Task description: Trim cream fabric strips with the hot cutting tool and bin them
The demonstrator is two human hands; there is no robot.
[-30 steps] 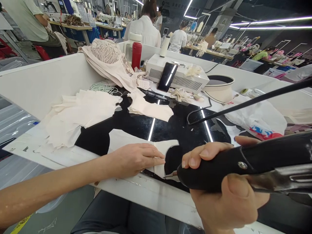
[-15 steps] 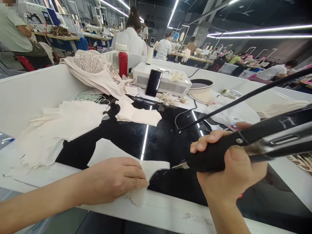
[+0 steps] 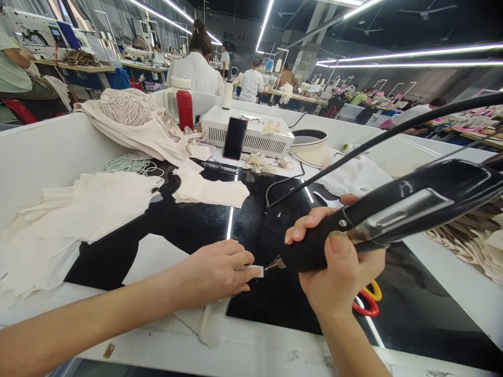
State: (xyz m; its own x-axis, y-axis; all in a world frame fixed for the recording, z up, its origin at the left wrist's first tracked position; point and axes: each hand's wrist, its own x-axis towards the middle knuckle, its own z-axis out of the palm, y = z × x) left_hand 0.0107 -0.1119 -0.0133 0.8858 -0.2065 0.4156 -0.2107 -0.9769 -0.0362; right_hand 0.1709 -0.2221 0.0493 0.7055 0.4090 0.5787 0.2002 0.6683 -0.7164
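Glossy black board [image 3: 271, 309] across a white table [image 3: 275, 346], and on it, near the front edge, lies the white piece [image 3: 151, 256], partly covered by the left hand [image 3: 214, 275]. That hand's fingers sit close together over the piece's narrow end; whether they pinch it or merely press, I can't tell. Right at that end, the metal tip [image 3: 275, 263] of a black handheld tool [image 3: 396, 209] points in, touching or just beside it, too close to call! The right hand [image 3: 341, 267] has its fingers wrapped firmly round the tool's body, thumb along the side. Next to that wrist, red and yellow scissor handles [image 3: 370, 303] peek out. Farther back on the board, cream cut pieces [image 3: 210, 189]; over to the left, a spread stack of pale cloth [image 3: 90, 204] with green cord [image 3: 128, 165] behind. At the rear, a dark phone [image 3: 234, 137] leans against a vented white box [image 3: 263, 140], a red bottle [image 3: 184, 110] nearby.
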